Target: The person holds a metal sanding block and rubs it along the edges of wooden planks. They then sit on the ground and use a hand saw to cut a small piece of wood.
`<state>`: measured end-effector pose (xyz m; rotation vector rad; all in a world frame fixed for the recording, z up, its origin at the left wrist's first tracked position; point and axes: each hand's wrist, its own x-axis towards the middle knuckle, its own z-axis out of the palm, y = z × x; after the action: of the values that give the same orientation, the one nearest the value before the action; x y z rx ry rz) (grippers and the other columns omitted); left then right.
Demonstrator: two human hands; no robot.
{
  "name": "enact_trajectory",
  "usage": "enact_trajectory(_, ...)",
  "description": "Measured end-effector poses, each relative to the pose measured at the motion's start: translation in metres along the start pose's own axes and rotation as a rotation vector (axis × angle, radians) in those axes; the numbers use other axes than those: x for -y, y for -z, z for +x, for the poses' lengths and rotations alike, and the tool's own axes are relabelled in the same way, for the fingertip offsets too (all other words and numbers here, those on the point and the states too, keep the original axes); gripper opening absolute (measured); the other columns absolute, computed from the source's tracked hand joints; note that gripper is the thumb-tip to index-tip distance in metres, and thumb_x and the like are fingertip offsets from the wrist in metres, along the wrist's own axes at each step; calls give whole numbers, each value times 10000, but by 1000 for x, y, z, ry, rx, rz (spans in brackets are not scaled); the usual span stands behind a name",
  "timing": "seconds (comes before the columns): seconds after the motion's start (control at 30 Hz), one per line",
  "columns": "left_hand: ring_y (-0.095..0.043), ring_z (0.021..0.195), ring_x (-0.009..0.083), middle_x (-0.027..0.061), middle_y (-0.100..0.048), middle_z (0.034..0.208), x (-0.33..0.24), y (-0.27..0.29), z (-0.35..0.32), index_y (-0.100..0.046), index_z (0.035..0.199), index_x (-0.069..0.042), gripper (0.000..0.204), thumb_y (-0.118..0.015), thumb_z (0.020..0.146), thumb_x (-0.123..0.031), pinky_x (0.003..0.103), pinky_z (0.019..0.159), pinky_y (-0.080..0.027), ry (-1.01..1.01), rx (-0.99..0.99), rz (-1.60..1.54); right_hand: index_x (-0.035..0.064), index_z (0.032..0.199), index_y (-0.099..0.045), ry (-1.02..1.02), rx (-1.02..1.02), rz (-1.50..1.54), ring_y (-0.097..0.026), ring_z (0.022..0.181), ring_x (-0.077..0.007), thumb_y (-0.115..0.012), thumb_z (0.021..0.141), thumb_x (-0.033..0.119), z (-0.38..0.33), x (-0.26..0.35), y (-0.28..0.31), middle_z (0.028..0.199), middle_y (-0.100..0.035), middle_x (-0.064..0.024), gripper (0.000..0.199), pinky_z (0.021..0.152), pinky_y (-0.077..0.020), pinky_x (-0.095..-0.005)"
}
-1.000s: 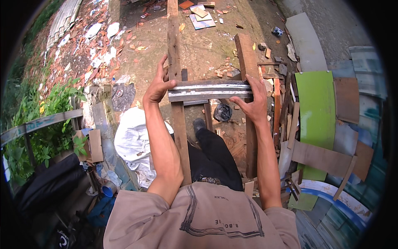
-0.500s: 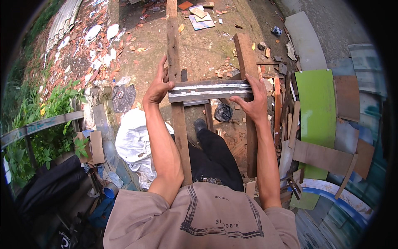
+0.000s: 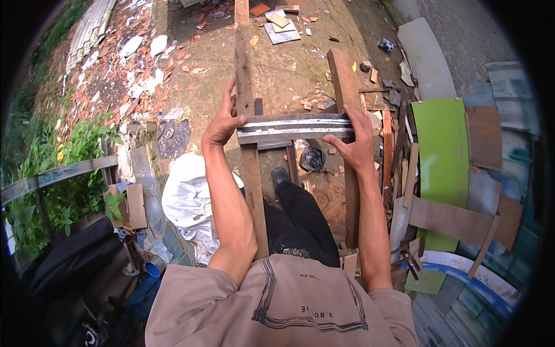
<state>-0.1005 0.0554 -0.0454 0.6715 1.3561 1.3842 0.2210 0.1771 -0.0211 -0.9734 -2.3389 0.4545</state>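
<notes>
My left hand [image 3: 222, 124] and right hand [image 3: 352, 144] grasp the ends of the grey wooden rung [image 3: 295, 127] laid across the two upright planks [image 3: 245, 87], dead centre, green board [image 3: 442, 150] at three o'clock; I judge it's mid-positioning, needing levelling before fastening.

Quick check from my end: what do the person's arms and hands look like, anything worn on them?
Both forearms are bare from the elbow down. The left hand and right hand have no gloves, and no watch, ring or band shows. The only clothing on the arms is the short sleeves of a loose beige T-shirt with dark line print, ending above the elbows.
</notes>
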Motion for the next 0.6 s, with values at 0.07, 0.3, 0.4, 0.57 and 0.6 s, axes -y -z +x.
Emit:
enact_trajectory(0.07,-197,1495,391,282,-189,1588,1,-1,0,-81,1602,-182,1477,-912,401,-408,382,1204,-140,14,16,-38,35,1302,-591,1,-3,-2,-586,1177,-302,-874,639,492,0,0,1,1226,-639,-136,854,1139,-313,-545)
enact_trajectory(0.3,-226,1493,358,246,-219,1592,0,0,0,-71,1603,-160,1507,-914,368,-352,370,1203,-153,5,45,-15,33,1301,-593,-10,3,-3,-590,1169,-306,-875,642,486,1,1,2,1218,-641,-140,848,1137,-316,-542)
enact_trajectory(0.4,-244,1487,354,239,-242,1589,-2,0,-1,-58,1602,-145,1503,-909,369,-274,382,1207,-155,-1,75,-20,31,1300,-595,-21,4,5,-588,1178,-308,-875,643,487,0,1,2,1230,-638,-145,847,1136,-319,-537)
enact_trajectory(0.57,-276,1473,360,262,-293,1564,-8,3,4,-59,1599,-121,1449,-890,413,-166,393,1208,-159,78,59,33,27,1298,-596,-21,11,14,-586,1189,-314,-873,642,496,2,2,5,1237,-638,-157,853,1135,-323,-531)
enact_trajectory(0.6,-281,1471,361,267,-302,1559,-10,3,4,-62,1598,-116,1439,-887,420,-152,394,1207,-160,88,56,49,25,1297,-596,-19,12,12,-586,1190,-315,-872,641,499,2,2,5,1238,-639,-159,855,1135,-323,-530)
